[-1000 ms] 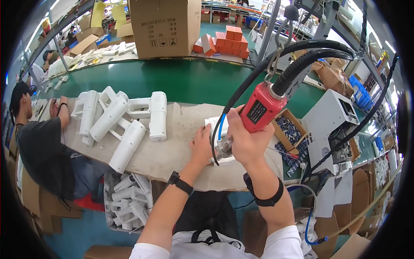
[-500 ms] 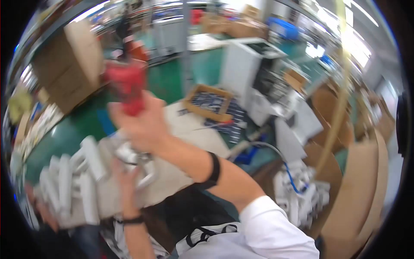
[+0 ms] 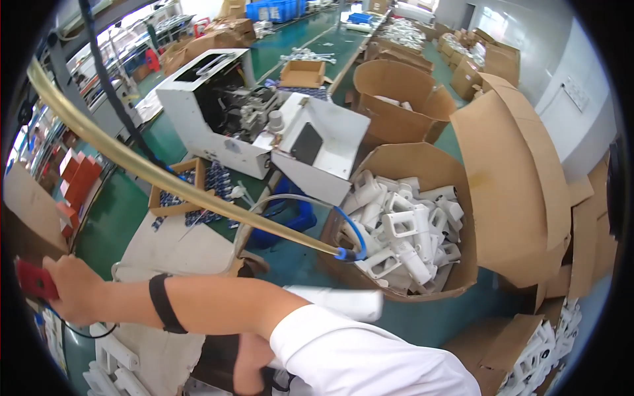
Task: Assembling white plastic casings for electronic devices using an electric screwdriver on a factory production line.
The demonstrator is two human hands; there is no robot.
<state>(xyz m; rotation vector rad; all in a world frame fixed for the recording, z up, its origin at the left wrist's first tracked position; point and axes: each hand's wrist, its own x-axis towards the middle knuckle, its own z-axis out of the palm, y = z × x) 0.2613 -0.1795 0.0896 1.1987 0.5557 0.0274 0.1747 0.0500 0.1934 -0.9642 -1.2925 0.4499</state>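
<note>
By sleeve (image 3: 370,353): wht housing (image 3: 350,303), axis L–R

White housing (image 3: 343,303), blurred, now off bench (image 3: 158,244), over floor (image 3: 413,327) nr big carton (image 3: 419,164), prob. in L hand (image 3: 252,353)

Open-sided white machine (image 3: 246,111), blue crates (image 3: 272,11) farther back

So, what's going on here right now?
A person's right hand grips a red tool near the picture's left edge. Their left hand shows only partly, below the right arm. A blurred white housing juts out beyond that arm; whether the left hand holds it is hidden. Just past it, an open cardboard box holds a heap of white housings.
</note>
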